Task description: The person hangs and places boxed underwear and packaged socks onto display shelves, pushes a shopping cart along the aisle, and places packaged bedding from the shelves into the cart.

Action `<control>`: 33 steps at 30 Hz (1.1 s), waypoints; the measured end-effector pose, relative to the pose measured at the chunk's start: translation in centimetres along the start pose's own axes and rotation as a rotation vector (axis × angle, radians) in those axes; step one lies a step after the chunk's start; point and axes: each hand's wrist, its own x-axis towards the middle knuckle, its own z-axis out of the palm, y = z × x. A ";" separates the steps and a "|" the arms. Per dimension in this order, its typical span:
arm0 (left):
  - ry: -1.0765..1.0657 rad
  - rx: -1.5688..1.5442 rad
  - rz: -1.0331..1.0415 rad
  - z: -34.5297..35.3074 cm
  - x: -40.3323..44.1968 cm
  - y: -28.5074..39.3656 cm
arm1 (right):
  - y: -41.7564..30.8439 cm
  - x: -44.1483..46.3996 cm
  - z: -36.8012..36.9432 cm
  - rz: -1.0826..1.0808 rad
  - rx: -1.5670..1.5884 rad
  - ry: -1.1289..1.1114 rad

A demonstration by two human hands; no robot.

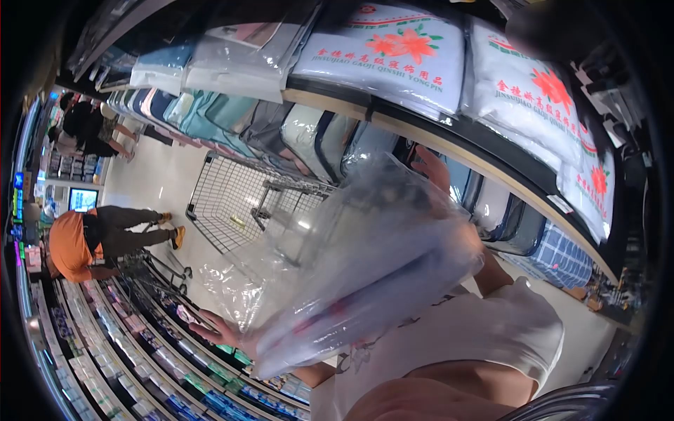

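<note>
A clear plastic bag [379, 245] with a folded white and dark blue bundle [372, 302] in it slants across my front, blurred by motion. A red mark shows on the bundle's side. My left hand [219, 331] is at the bag's lower left end, fingers stretched out and apart. Beyond the bag's upper right end, my right hand [430, 170] has its fingers raised and spread. Both wrists and part of each forearm are covered by the bag. Whether either palm presses on the plastic is hidden.
A wire shopping cart [242, 200] stands in the aisle ahead. Shelves hold packed bedding, including white printed packages [382, 59] and a blue checked one [565, 256]. A person in an orange top [70, 245] is by the goods shelves [140, 344] at left; other people stand farther off.
</note>
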 end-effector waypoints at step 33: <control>0.023 -0.307 -1.023 -9.4 6.0 -10.0 | 1.5 -6.8 22.1 1.115 0.501 -0.412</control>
